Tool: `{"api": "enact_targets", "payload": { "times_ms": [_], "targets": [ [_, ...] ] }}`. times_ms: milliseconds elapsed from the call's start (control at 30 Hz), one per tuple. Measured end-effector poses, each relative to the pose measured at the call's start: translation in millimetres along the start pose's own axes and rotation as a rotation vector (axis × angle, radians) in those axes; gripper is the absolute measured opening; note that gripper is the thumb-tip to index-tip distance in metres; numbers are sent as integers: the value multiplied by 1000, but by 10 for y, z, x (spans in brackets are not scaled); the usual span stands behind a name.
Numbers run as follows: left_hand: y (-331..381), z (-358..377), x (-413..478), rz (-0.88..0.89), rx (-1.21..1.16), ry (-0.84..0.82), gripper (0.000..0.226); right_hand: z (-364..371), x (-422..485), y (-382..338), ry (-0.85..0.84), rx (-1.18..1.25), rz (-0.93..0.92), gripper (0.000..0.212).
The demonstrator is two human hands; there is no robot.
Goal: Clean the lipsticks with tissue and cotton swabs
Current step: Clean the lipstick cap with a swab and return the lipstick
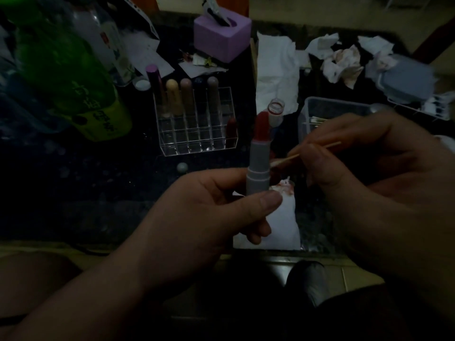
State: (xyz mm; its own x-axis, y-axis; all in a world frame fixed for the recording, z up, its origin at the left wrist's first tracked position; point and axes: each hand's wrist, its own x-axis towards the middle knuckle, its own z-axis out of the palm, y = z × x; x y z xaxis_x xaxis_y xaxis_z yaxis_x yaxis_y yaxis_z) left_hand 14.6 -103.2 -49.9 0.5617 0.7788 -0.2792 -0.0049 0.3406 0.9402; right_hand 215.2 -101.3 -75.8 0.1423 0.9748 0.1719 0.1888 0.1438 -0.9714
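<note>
The left grip point(211, 210) is curled round the base of a grey lipstick point(259, 166), with the thumb pressed on its front. It holds the tube upright above the near edge of the worktop point(98, 183). The right grip point(364, 166) pinches a cotton swab point(291, 158), whose white tip touches the tube's right side. The red bullet is wound out and rounded. A stained tissue point(283, 217) lies on the worktop beneath, and a clear organiser point(197, 129) stands beyond.
</note>
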Motion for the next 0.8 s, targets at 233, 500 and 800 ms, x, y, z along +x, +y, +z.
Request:
{"api": "enact_targets", "payload": {
  "times_ms": [233,500,800],
  "targets": [
    [-73,-222,169,-79,-46,312,25,-134,-37,-245,351,-102,4,17],
    [-165,-228,350,-78,83,447,38,-242,96,296,186,-230,423,11],
    [-151,-294,442,-49,128,443,31,-91,298,695,113,-706,320,10]
  ]
}}
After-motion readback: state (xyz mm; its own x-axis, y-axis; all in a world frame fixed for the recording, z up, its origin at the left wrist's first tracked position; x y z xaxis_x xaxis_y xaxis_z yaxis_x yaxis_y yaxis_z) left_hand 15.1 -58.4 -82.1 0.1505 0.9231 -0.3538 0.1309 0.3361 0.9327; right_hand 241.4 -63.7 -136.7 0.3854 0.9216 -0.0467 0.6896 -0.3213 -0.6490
